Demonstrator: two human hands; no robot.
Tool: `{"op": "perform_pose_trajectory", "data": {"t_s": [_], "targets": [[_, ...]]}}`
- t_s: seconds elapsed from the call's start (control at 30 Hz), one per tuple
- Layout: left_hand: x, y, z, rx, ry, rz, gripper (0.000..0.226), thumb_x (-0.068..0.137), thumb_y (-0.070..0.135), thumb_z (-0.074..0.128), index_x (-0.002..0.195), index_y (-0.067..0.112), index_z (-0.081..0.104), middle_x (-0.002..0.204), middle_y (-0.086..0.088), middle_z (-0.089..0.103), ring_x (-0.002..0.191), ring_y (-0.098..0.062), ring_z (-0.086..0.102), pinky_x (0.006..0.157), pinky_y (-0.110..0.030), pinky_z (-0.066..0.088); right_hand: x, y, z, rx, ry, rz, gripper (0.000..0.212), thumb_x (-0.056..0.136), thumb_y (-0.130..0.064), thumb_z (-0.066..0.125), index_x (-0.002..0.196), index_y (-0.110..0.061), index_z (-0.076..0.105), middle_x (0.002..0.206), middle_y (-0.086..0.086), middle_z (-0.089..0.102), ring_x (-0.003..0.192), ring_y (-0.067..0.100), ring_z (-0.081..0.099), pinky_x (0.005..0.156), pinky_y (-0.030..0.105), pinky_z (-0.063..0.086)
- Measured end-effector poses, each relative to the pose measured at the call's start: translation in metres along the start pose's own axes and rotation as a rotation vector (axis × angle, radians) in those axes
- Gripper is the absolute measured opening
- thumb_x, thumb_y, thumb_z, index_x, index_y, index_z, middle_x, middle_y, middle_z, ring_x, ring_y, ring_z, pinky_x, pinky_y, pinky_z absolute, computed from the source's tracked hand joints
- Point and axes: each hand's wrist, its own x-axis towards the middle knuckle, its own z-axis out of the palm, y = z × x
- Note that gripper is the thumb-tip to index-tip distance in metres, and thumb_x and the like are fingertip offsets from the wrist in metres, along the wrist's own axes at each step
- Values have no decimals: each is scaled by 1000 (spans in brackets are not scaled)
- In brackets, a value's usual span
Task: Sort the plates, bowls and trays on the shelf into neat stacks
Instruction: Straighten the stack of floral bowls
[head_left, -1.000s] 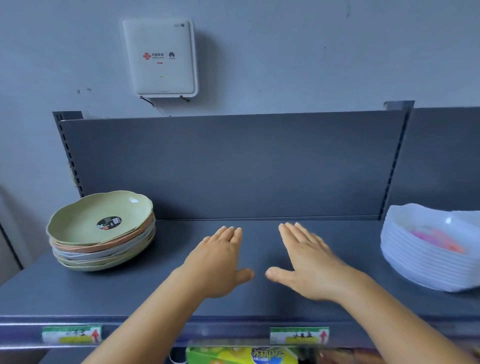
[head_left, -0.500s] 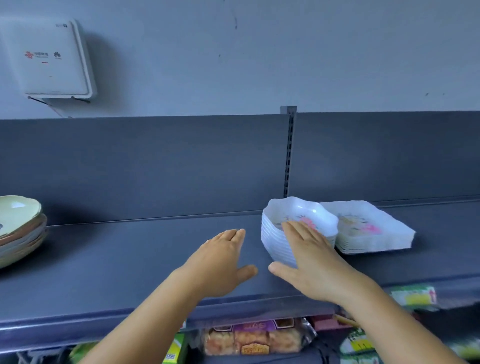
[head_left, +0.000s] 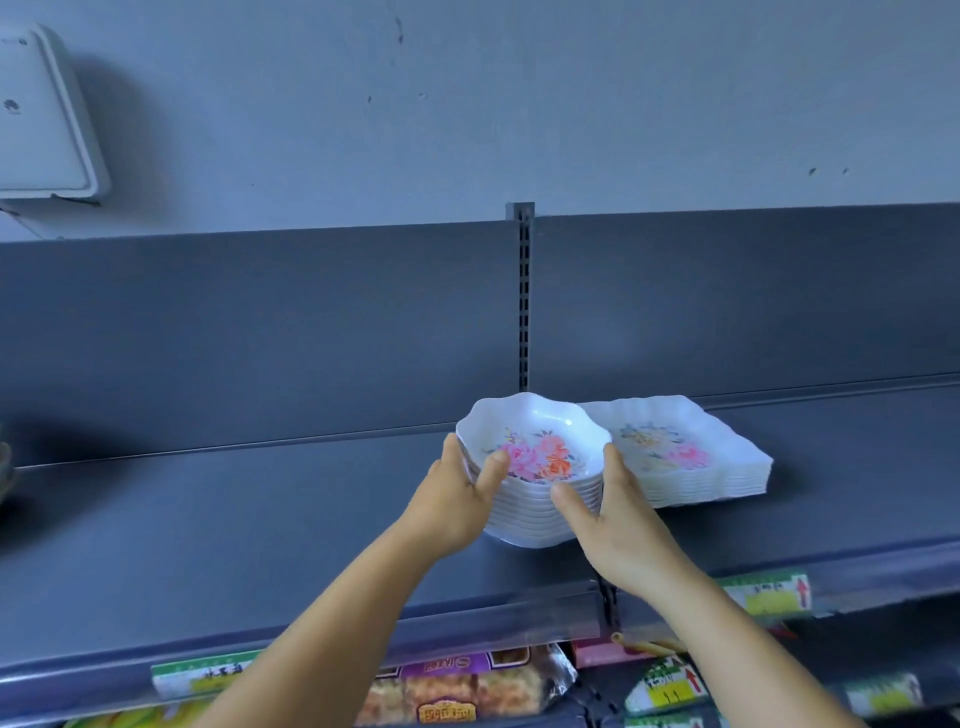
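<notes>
A stack of several white bowls (head_left: 535, 441) with pink and orange flowers inside stands on the dark grey shelf (head_left: 234, 519). My left hand (head_left: 457, 499) grips the stack's left side, its thumb over the top rim. My right hand (head_left: 613, 525) grips the right side, thumb on the front of the stack. Directly right of the bowls lies a stack of white rectangular floral trays (head_left: 691, 457), touching or nearly touching them.
The shelf's front lip (head_left: 493, 618) carries price tags, and packaged snacks (head_left: 467, 691) lie on the shelf below. A slotted upright (head_left: 523, 301) splits the back panel behind the bowls. A white box (head_left: 41, 114) hangs on the wall at upper left.
The view has swung right, so the green plate stack has left the frame. Both hands moved from lying flat above the shelf to gripping the bowl stack from either side.
</notes>
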Motion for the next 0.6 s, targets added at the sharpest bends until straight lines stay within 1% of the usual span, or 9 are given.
{"op": "perform_pose_trajectory", "data": {"t_s": [0.1,0.2,0.27,0.33,0.37,0.43,0.47,0.5,0.6], "targets": [[8,-2,5,-153,22,-68,40,96,50,42,128,26,39,118,8,60,106,-16,57,86,-30,43,7,1,9,108,68,23,79,94,-48,47,154,-17,5,159,-1,14,145,15,20,110,28,25],[14,-7,8,-233,57,-121,36,93,42,45,127,37,36,112,8,64,102,-19,62,90,-43,53,12,2,18,149,91,35,75,94,-47,49,152,-18,11,155,0,19,141,15,25,106,29,29],[16,-11,5,-252,74,-130,45,89,39,43,132,44,31,111,8,65,101,-21,64,89,-47,55,16,3,21,194,105,44,68,92,-48,52,148,-21,22,148,0,29,133,14,33,103,30,34],[15,-16,-1,-252,77,-143,58,83,44,41,138,52,23,121,6,62,106,-23,62,91,-48,54,22,3,23,285,103,51,55,88,-50,55,135,-28,35,137,-3,42,122,13,42,97,32,39],[14,-19,-6,-251,81,-153,65,80,47,41,140,55,17,129,4,60,112,-24,60,95,-48,52,24,1,24,337,74,68,56,85,-55,56,132,-32,36,134,-6,46,120,13,45,97,34,41],[11,-28,-15,-245,98,-179,73,77,49,41,142,58,9,138,0,55,120,-25,55,99,-46,49,29,0,27,459,-13,108,81,68,-74,60,136,-38,33,138,-13,47,125,13,48,101,42,45],[9,-31,-19,-248,109,-188,74,77,48,41,142,57,8,138,0,55,120,-24,55,99,-46,49,32,1,30,511,-46,123,92,58,-81,60,137,-43,32,138,-16,49,126,12,49,102,46,46],[6,-34,-24,-254,119,-190,73,77,47,41,143,57,10,135,2,57,118,-23,56,98,-46,50,34,1,33,546,-73,117,93,53,-83,61,135,-47,35,134,-19,53,124,11,53,101,48,47],[-4,-40,-35,-283,165,-188,69,81,42,44,142,56,16,124,5,63,111,-21,60,93,-47,54,35,-5,43,582,-134,76,80,53,-81,65,124,-53,44,120,-21,63,116,11,59,98,49,50]]}}
